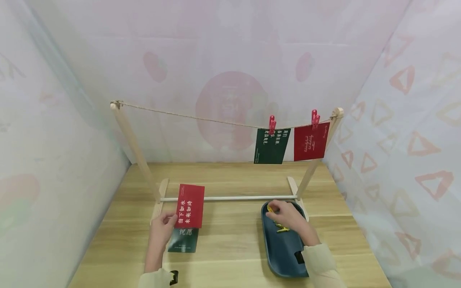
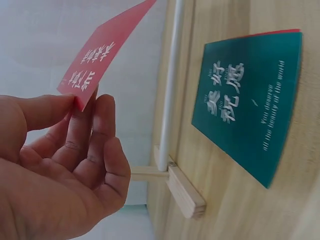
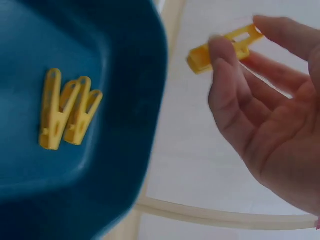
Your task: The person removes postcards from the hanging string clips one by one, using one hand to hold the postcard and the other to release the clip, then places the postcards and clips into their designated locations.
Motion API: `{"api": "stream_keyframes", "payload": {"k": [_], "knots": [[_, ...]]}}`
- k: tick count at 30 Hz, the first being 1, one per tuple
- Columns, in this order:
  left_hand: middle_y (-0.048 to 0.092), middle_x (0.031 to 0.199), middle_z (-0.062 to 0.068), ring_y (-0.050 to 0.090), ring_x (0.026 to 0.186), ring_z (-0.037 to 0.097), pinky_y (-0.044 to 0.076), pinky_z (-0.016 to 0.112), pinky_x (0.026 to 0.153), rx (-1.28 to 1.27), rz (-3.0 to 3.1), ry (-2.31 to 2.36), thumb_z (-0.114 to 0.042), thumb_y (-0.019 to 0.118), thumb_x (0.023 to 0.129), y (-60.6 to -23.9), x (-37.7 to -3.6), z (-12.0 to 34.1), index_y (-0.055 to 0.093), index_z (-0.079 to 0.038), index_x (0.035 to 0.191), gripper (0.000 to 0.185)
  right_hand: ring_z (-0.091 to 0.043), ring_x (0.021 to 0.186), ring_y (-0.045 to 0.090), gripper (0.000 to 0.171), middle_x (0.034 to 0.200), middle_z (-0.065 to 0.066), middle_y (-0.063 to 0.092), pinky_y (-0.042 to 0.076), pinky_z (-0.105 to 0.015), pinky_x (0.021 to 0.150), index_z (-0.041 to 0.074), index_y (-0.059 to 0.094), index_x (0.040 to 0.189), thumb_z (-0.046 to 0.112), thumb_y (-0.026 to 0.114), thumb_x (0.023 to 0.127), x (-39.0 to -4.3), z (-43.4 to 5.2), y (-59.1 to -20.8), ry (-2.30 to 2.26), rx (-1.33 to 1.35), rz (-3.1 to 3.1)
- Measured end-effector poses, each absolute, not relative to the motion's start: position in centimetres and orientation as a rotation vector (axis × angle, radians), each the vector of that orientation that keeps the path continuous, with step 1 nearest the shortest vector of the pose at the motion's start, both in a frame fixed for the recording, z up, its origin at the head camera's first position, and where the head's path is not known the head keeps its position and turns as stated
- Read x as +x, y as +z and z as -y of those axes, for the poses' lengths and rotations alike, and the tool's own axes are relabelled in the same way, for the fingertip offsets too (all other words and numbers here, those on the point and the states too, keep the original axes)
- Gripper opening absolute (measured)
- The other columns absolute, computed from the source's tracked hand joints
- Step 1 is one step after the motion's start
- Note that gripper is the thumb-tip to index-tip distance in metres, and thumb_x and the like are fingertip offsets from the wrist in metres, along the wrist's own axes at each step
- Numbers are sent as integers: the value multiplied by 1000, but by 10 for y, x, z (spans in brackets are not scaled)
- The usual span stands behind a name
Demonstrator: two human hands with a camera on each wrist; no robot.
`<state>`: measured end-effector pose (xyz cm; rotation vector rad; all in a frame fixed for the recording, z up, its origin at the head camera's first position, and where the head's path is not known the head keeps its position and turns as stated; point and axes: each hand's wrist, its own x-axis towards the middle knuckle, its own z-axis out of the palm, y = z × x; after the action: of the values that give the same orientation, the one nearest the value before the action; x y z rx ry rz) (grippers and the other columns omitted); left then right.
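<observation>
My left hand (image 1: 163, 229) pinches a red card (image 1: 191, 206) with white characters by its lower left corner, held up above the table. Beneath it a dark green card (image 1: 183, 241) lies on the wood; in the left wrist view a red edge peeks out from under this green card (image 2: 245, 100). Over the blue tray (image 1: 268, 252), my right hand (image 1: 288, 218) holds a yellow clothespin (image 3: 225, 47) between thumb and fingers. Two more yellow clothespins (image 3: 70, 110) lie side by side in the tray.
A wooden frame (image 1: 133, 140) carries a sagging twine (image 1: 187, 116). Toward its right end, red clothespins (image 1: 272, 125) hold up a green card (image 1: 271, 148) and a red card (image 1: 309, 144). A white rod (image 1: 234, 198) joins the frame's feet low down.
</observation>
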<state>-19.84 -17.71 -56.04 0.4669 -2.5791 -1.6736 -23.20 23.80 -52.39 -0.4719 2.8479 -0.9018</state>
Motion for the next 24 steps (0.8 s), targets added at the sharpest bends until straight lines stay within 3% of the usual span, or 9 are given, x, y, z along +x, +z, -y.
{"api": "stream_keyframes", "payload": {"k": [6,13,24], "knots": [[65,115,28,65,101,36,49,30,73,533,2611,-1689,-18,53,100,-577,-191,182,60,3,123,32,-13,61,64,35,101,-7,67,52,-31,69,4,64,119,28,66,94,-226,-241,-538,-905,-523,-2705],[64,118,28,65,100,34,50,33,75,599,2611,-1723,-20,52,101,-588,-186,186,59,2,126,33,-7,55,58,29,71,3,64,46,-25,65,4,65,113,25,67,93,-225,-245,-549,-879,-471,-2662],[66,112,27,65,91,29,49,28,68,618,2671,-1646,-18,52,101,-601,-183,190,60,2,121,31,-14,56,60,21,71,1,62,47,-27,50,2,66,105,17,69,90,-222,-251,-570,-893,-442,-2577]]}}
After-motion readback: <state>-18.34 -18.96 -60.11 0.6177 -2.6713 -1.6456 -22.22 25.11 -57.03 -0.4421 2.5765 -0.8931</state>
